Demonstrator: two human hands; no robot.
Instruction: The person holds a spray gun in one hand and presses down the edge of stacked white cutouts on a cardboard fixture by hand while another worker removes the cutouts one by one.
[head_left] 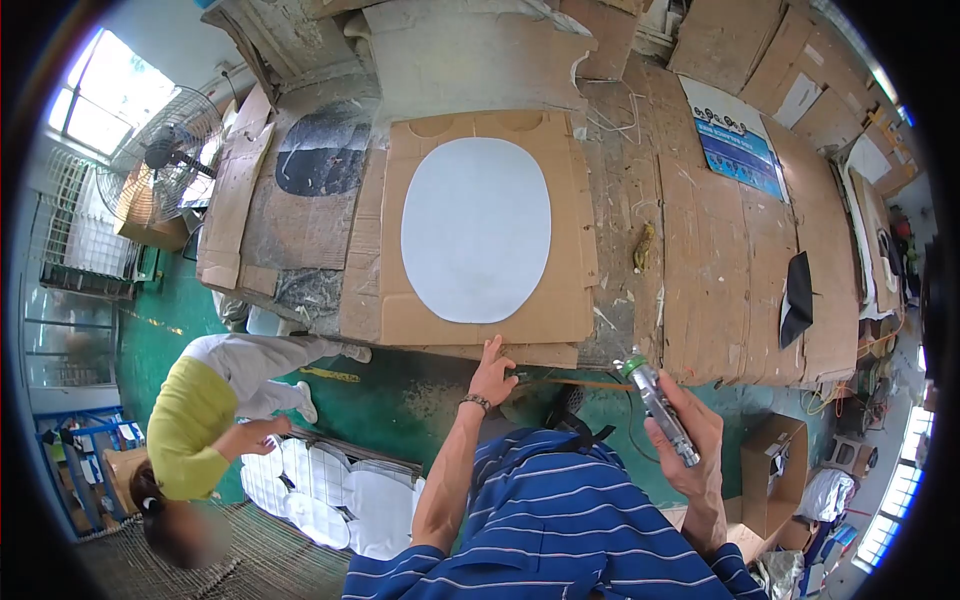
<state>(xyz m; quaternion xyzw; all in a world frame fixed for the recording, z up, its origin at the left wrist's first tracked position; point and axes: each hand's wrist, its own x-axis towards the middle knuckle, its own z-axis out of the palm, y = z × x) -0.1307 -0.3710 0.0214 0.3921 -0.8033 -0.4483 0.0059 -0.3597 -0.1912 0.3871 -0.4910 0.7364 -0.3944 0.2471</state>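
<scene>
A white oval panel [476,230] lies flat on a brown cardboard sheet [570,230] at the middle of the covered table. My left hand [492,375] is at the table's front edge, just below the cardboard sheet, with its fingers apart and nothing in it. To the right, my right hand [690,435] is wrapped round a metal spray gun [662,412] with a green part at its top end. The gun is in front of the table edge, apart from the white panel.
Another person [190,420] in a yellow top stands at the left, near stacked white panels [330,495]. A wire fan [165,155] is at the back left. On the table's right lie a black piece [797,300] and a blue-and-white printed sheet [735,140]. An open box [775,470] stands lower right.
</scene>
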